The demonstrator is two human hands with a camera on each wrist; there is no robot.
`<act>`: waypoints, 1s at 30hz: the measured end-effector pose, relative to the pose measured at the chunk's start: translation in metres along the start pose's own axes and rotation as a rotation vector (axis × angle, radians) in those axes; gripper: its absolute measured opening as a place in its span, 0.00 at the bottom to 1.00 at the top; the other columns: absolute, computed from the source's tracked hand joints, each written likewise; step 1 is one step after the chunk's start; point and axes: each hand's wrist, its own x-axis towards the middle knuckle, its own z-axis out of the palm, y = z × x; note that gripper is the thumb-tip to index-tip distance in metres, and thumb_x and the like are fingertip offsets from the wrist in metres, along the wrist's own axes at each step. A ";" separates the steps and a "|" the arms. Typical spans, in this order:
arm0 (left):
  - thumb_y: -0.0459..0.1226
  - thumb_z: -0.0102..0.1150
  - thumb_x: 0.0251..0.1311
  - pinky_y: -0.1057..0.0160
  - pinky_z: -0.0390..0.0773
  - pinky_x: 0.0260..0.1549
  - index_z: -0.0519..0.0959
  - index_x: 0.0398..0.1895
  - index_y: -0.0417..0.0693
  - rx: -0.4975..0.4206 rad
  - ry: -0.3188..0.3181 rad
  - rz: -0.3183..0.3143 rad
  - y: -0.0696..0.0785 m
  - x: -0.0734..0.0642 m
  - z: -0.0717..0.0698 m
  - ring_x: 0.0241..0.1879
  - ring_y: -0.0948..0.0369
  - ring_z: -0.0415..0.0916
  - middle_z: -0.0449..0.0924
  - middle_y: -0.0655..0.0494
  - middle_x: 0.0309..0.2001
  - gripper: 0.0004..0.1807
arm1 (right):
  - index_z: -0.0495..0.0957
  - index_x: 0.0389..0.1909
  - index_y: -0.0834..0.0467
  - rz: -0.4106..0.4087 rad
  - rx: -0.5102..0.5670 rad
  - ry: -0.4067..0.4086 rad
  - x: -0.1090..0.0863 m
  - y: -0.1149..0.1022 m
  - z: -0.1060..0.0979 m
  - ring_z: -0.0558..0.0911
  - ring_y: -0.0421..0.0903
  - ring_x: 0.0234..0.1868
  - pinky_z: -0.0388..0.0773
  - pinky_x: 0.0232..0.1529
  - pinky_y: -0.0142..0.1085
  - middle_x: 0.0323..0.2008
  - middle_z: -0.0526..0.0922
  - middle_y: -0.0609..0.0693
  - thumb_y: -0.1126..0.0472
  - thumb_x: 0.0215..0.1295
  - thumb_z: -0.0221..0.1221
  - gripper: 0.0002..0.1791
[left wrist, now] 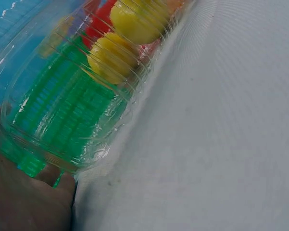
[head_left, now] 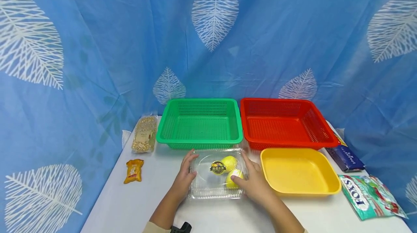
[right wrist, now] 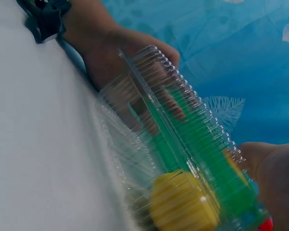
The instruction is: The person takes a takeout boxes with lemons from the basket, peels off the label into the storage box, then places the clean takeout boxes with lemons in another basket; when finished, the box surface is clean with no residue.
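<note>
A clear plastic clamshell box (head_left: 211, 186) with a dark round label (head_left: 218, 167) stands between both hands on the white table. Two round yellow fruits, which look like lemons (head_left: 229, 164), lie in its right half and show through the plastic in the left wrist view as well. My left hand (head_left: 184, 180) grips the box's left side, thumb toward the lid. On the right side my right hand (head_left: 257, 182) holds it, the thumb over the top near the front fruit. Whether the lid is fully pressed down I cannot tell.
Behind the box stand a green basket (head_left: 199, 141) and a red basket (head_left: 290, 144). A yellow tray (head_left: 301, 171) is right of the hands, beside a blue spaghetti pack (head_left: 346, 157) and a green FOX'S bag (head_left: 371, 195). At left lie a grain bag (head_left: 144, 133) and a small orange packet (head_left: 134, 170).
</note>
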 end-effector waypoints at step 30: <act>0.28 0.41 0.69 0.27 0.36 0.76 0.56 0.83 0.58 0.022 -0.015 0.033 -0.003 -0.001 0.001 0.85 0.45 0.31 0.39 0.52 0.86 0.39 | 0.86 0.43 0.58 -0.204 -0.224 0.127 0.009 -0.041 0.014 0.75 0.40 0.32 0.77 0.36 0.37 0.31 0.78 0.44 0.57 0.58 0.73 0.14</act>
